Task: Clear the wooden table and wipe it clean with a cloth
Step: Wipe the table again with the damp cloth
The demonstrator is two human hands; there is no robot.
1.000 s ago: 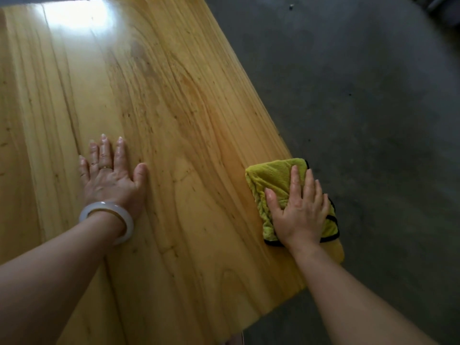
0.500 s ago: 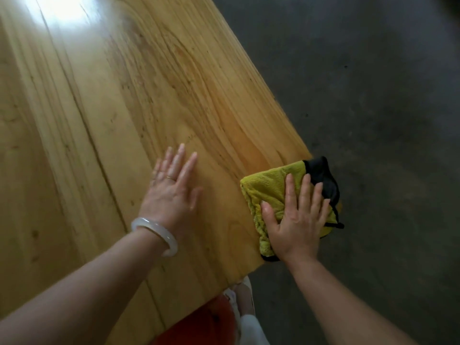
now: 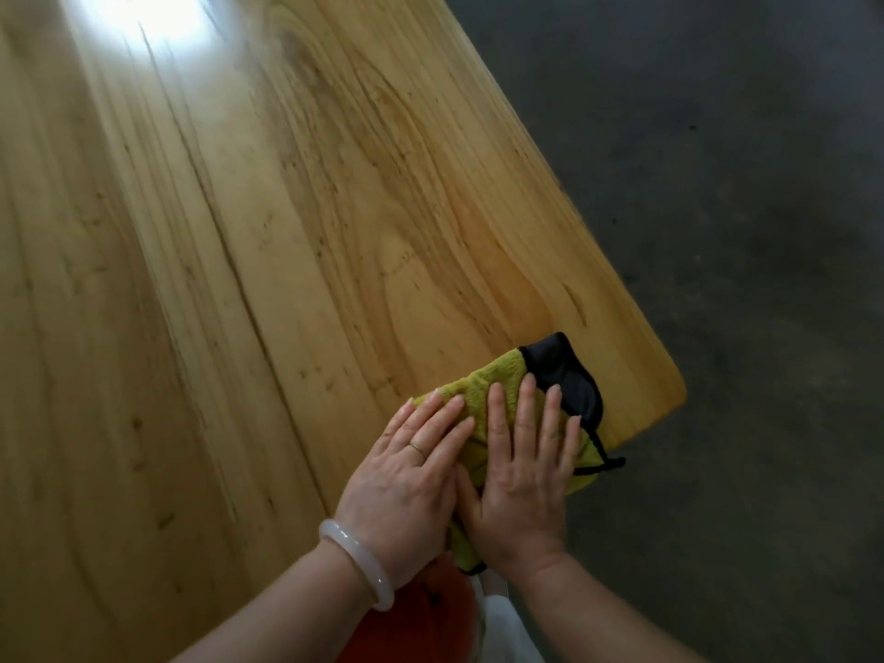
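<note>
A folded yellow-green cloth [image 3: 483, 392] with a black underside and black trim lies at the near right corner of the wooden table [image 3: 268, 241]. My right hand [image 3: 521, 476] presses flat on the cloth, fingers spread. My left hand [image 3: 406, 476], with a ring and a pale bangle on the wrist, lies flat beside it, its fingers resting on the cloth's left part. The cloth's near edge hangs over the table's front edge. The tabletop shows only bare wood grain.
Dark grey concrete floor [image 3: 717, 208] lies to the right of the table's long edge. Below the table's near edge I see orange fabric [image 3: 421, 610] and something white [image 3: 502, 624]. A bright glare [image 3: 148, 12] sits on the far tabletop.
My left hand slid right across the table and now rests on the cloth next to my right hand. The cloth moved left, away from the corner, its black underside showing.
</note>
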